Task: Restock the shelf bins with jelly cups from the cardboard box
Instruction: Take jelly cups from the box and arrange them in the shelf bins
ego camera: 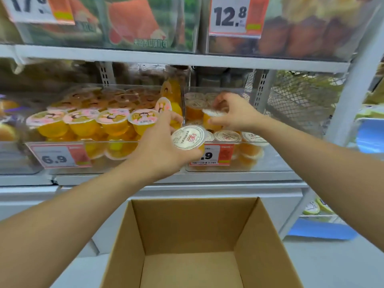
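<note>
My left hand [160,146] grips an orange jelly cup [188,138] with a white printed lid, held just in front of the right clear shelf bin [270,161]. My right hand [234,113] pinches a second orange jelly cup [212,119] over that bin, above several cups lying inside it. The open cardboard box [195,242] stands below the shelf at bottom centre; no cups show inside it.
A left clear bin [18,159] holds several yellow jelly cups with pink cartoon lids. Price tags reading 6.9 [55,156] and 12.8 [230,16] hang on bin fronts. The upper shelf carries packaged snacks. A wire mesh panel [301,96] stands right of the bin.
</note>
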